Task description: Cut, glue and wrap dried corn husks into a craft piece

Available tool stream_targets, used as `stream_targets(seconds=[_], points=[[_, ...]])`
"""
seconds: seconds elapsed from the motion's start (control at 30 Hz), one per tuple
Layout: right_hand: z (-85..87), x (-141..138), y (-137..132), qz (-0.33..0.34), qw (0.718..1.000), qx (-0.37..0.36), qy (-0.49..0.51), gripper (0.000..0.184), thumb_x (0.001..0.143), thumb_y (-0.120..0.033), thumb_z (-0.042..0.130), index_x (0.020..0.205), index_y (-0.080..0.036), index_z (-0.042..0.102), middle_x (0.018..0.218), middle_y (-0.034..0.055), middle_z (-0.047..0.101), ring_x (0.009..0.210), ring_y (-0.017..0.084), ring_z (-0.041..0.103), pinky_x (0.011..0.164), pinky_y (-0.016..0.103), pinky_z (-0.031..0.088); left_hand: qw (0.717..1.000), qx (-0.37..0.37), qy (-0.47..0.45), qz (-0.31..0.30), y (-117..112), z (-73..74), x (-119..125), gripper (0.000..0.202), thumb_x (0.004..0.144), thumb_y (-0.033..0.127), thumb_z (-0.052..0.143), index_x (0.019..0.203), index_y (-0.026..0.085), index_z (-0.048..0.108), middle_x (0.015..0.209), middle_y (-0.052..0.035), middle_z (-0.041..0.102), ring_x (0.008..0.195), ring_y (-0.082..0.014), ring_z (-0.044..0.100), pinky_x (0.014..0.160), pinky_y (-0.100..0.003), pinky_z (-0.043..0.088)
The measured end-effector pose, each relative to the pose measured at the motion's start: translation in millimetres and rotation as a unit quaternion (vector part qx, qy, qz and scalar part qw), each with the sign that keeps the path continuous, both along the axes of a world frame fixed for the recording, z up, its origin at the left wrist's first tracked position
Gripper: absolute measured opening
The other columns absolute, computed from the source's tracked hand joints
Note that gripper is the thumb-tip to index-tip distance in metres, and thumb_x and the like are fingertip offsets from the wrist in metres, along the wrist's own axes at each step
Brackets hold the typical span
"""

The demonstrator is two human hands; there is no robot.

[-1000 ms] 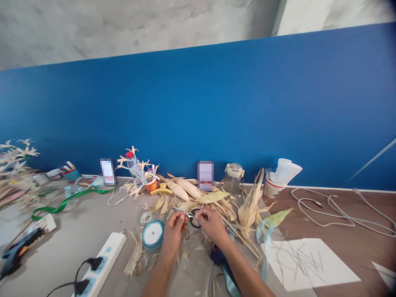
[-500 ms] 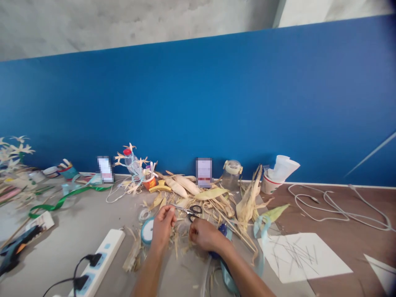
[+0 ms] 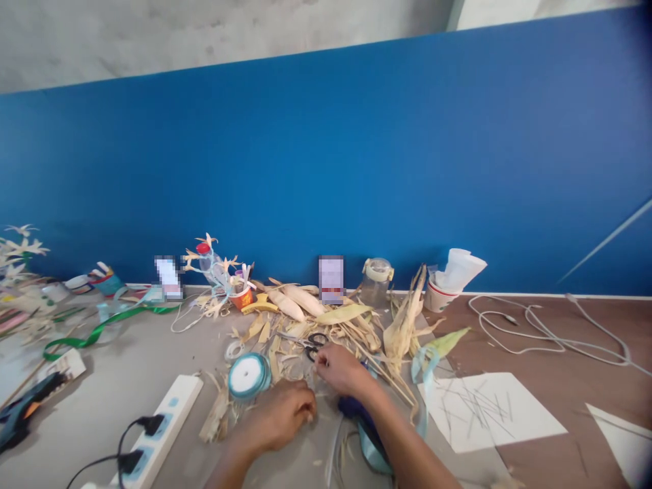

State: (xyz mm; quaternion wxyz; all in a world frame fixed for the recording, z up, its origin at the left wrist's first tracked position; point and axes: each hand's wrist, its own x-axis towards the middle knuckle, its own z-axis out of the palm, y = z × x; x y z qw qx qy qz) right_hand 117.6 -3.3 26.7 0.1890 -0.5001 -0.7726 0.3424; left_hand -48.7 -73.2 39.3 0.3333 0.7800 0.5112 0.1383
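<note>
My left hand [image 3: 285, 413] is closed over the table, its fingers curled and pressed together; whatever they hold, if anything, is too small to make out. Up and to its right, my right hand [image 3: 340, 370] is pinched, with the fingertips' contents hidden. Just beyond the right hand lie black-handled scissors [image 3: 316, 341] among dry corn husks [image 3: 359, 331]. A spool of light-blue ribbon [image 3: 246, 375] rests beside my left hand, and a small roll of clear tape [image 3: 234, 350] sits behind it. Under my right forearm a dark blue item [image 3: 354, 409] and blue ribbon [image 3: 374, 454] show partly.
On the left stand a white power strip [image 3: 160, 428] with black plugs and a glue gun [image 3: 38, 407]. Rightward are a white sheet with thin sticks [image 3: 494, 411] and a white cable [image 3: 540, 333]. A jar [image 3: 377, 282], a paper cup [image 3: 439, 297] and phones line the blue partition [image 3: 326, 156].
My left hand has moved down and toward the right, away from the scissors' tip, uncovering the ribbon spool. My right hand stays close to the scissors' handles, slightly higher.
</note>
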Motion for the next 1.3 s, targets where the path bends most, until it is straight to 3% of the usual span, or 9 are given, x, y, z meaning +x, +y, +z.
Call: stream_targets(seconds=[0.2, 0.4, 0.5, 0.6, 0.7, 0.8, 0.97, 1.1, 1.3], points=[[2.2, -1.4, -0.3, 0.002, 1.000, 0.011, -0.019, 0.020, 0.069, -0.008, 0.055, 0.064, -0.018, 0.072, 0.072, 0.0061, 0.071, 0.067, 0.016, 0.059, 0.058, 0.024, 0.032, 0.987, 0.064, 0.143, 0.037, -4.3, -17.3, 18.5, 0.007, 0.071, 0.019, 0.063, 0.073, 0.021, 0.069, 0.083, -0.0093, 0.068, 0.079, -0.0263, 0.060, 0.077, -0.036, 0.034], [4.5, -1.6, -0.5, 0.004, 1.000, 0.005, -0.024, 0.019, 0.069, -0.008, 0.056, 0.064, -0.018, 0.071, 0.073, 0.0062, 0.071, 0.068, 0.017, 0.061, 0.058, 0.024, 0.033, 0.987, 0.085, 0.135, 0.022, -9.7, -23.7, 28.8, 0.021, 0.075, 0.009, 0.049, 0.063, 0.018, 0.064, 0.073, -0.0116, 0.066, 0.070, -0.0244, 0.059, 0.076, -0.039, 0.033], [6.8, 0.3, 1.9, -0.012, 1.000, 0.012, -0.017, 0.020, 0.071, -0.008, 0.055, 0.066, -0.017, 0.072, 0.076, 0.0077, 0.072, 0.072, 0.018, 0.062, 0.061, 0.024, 0.035, 0.994, 0.060, 0.048, 0.082, -3.1, -16.2, 12.7, 0.017, 0.075, 0.011, 0.049, 0.065, 0.020, 0.060, 0.073, -0.0064, 0.063, 0.071, -0.0214, 0.055, 0.070, -0.033, 0.034], [10.3, 1.0, 3.2, -0.028, 0.999, 0.027, -0.009, 0.022, 0.073, -0.008, 0.053, 0.068, -0.017, 0.072, 0.080, 0.0086, 0.073, 0.076, 0.019, 0.064, 0.064, 0.024, 0.038, 0.973, 0.036, -0.146, 0.173, 12.8, -4.0, -8.0, 0.014, 0.081, 0.027, 0.054, 0.069, 0.021, 0.055, 0.068, -0.0014, 0.057, 0.065, -0.0170, 0.050, 0.062, -0.028, 0.035], [12.2, -2.8, -0.6, -0.009, 0.999, 0.010, -0.038, 0.023, 0.072, -0.008, 0.053, 0.072, -0.017, 0.074, 0.082, 0.0090, 0.074, 0.078, 0.019, 0.065, 0.064, 0.023, 0.039, 0.914, -0.063, -0.347, 0.202, 29.7, 2.3, -16.2, 0.030, 0.078, 0.048, 0.060, 0.070, 0.020, 0.051, 0.061, 0.0025, 0.054, 0.046, -0.0092, 0.038, 0.050, -0.023, 0.029], [8.3, -9.3, -8.6, 0.037, 0.995, -0.024, -0.090, 0.023, 0.070, -0.010, 0.053, 0.077, -0.016, 0.075, 0.082, 0.0101, 0.075, 0.075, 0.020, 0.066, 0.058, 0.023, 0.037, 0.849, -0.106, -0.463, 0.232, 40.5, -2.0, -9.9, 0.039, 0.067, 0.050, 0.073, 0.085, 0.019, 0.056, 0.059, 0.0045, 0.055, 0.043, -0.0057, 0.033, 0.046, -0.021, 0.020], [-7.8, -14.2, -16.6, 0.095, 0.988, -0.012, -0.121, 0.024, 0.068, -0.012, 0.055, 0.079, -0.017, 0.075, 0.083, 0.0100, 0.075, 0.073, 0.021, 0.067, 0.055, 0.025, 0.034, 0.803, -0.128, -0.518, 0.264, 45.4, -18.0, -0.4, 0.040, 0.063, 0.044, 0.079, 0.084, 0.014, 0.065, 0.060, 0.0023, 0.057, 0.044, -0.0031, 0.035, 0.047, -0.019, 0.024], [-10.0, -13.9, -12.5, 0.071, 0.994, -0.008, -0.088, 0.020, 0.067, -0.009, 0.055, 0.074, -0.016, 0.072, 0.081, 0.0099, 0.073, 0.072, 0.021, 0.065, 0.059, 0.025, 0.037, 0.793, -0.131, -0.529, 0.273, 44.7, -24.1, -1.5, 0.038, 0.063, 0.045, 0.079, 0.077, 0.013, 0.065, 0.058, 0.0024, 0.057, 0.043, -0.0021, 0.034, 0.045, -0.018, 0.023], [15.9, -4.4, -6.8, 0.028, 0.978, 0.039, 0.205, 0.017, 0.071, -0.005, 0.050, 0.065, -0.017, 0.062, 0.100, 0.0084, 0.067, 0.091, 0.018, 0.063, 0.074, 0.025, 0.043, 0.796, -0.125, -0.518, 0.287, 44.6, -28.4, 1.5, 0.039, 0.062, 0.047, 0.078, 0.072, 0.014, 0.060, 0.055, 0.0036, 0.054, 0.043, -0.0037, 0.032, 0.044, -0.019, 0.020]])
